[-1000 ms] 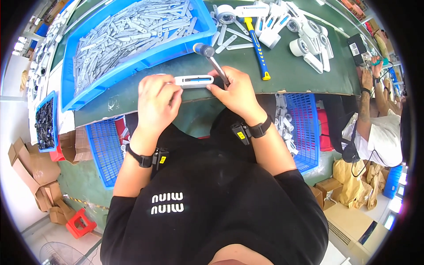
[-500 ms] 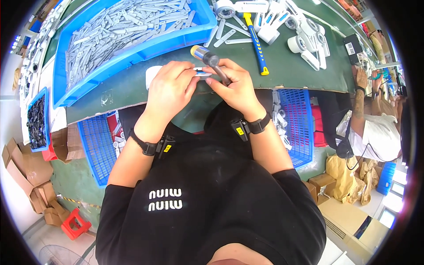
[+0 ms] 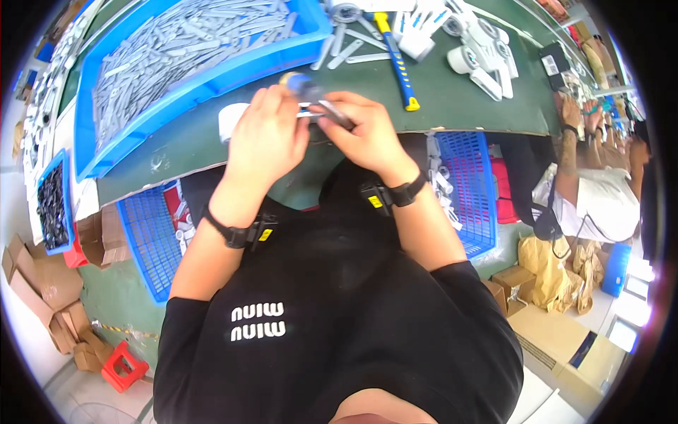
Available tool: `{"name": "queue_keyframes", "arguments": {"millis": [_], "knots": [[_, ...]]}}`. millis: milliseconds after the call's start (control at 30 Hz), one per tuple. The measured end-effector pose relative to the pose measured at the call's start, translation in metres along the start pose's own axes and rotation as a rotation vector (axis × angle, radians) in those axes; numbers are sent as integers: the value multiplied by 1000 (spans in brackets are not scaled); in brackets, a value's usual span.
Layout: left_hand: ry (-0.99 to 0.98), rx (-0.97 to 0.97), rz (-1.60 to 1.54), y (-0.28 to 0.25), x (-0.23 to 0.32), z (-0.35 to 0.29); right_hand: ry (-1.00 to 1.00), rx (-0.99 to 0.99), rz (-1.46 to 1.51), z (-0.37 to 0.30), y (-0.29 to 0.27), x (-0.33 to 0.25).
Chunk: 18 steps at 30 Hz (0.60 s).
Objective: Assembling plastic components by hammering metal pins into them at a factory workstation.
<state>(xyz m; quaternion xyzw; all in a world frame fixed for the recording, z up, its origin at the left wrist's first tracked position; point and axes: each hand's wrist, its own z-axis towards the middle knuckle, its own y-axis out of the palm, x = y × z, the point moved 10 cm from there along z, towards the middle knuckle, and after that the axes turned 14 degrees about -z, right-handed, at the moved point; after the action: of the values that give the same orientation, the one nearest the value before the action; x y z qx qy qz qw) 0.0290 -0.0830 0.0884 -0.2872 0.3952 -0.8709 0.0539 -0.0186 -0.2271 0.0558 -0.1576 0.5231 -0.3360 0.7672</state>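
Observation:
My left hand is closed on a white plastic handle-like part with a rounded end, which lies at the front of the green table. The fingers hide most of its middle. In my closed right hand is a small hammer with a dark shaft. Its blue and yellowish head, smeared by motion, is just above my left fingertips. The right fingertips are close to the narrow end of the white part. Whether the hammer touches it, I cannot tell.
A blue bin full of grey strips stands at the left. Behind my hands lie a blue-and-yellow hammer and several white parts. Blue crates sit below the table edge. A co-worker's arm is at the right.
The whole view has shifted slightly, moving the table things left and up. The hammer in my right hand has tilted, and its head is now blurred. Both hands keep their grip.

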Motion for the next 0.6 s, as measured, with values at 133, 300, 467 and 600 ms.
{"name": "queue_keyframes", "arguments": {"millis": [133,300,467,600], "knots": [[-40,-39,21,1,-2,-2,55,-64,-11,5,10,3],[9,-1,-68,-3,4,3,92,-67,83,1,7,11],[10,21,-80,-2,6,0,129,-114,179,1,6,20],[3,-1,-48,2,6,1,174,-87,219,-6,9,27]]}}
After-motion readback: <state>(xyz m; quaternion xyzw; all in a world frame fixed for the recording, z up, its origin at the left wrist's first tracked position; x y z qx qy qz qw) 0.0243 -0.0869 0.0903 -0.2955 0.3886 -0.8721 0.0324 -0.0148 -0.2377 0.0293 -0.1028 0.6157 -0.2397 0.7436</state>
